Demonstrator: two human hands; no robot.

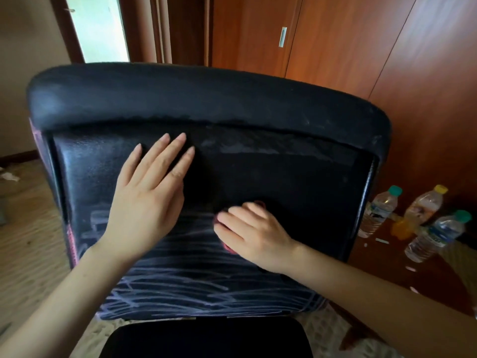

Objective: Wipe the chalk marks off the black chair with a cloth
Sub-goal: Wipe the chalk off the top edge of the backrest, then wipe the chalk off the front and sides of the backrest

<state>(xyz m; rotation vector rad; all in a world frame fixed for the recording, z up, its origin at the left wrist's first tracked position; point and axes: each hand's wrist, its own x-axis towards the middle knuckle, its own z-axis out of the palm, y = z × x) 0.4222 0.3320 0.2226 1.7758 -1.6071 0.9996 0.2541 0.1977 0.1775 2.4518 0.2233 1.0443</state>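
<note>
From my feed, the cloth [227, 245] is almost wholly covered by my right hand [251, 232]; only reddish slivers peek out at the hand's 8 and 12 o'clock, so I cannot tell its shape or fold. My left hand [147, 200] hides the part of the black chair [284, 182] beneath its palm, and I cannot see whether chalk marks [196, 285] run under it. The chair's lower part drops out of frame at 6 o'clock. The bottles [426, 210] at 3 o'clock carry labels too small and blurred to read. Both forearms are cut off at the bottom edge.
</note>
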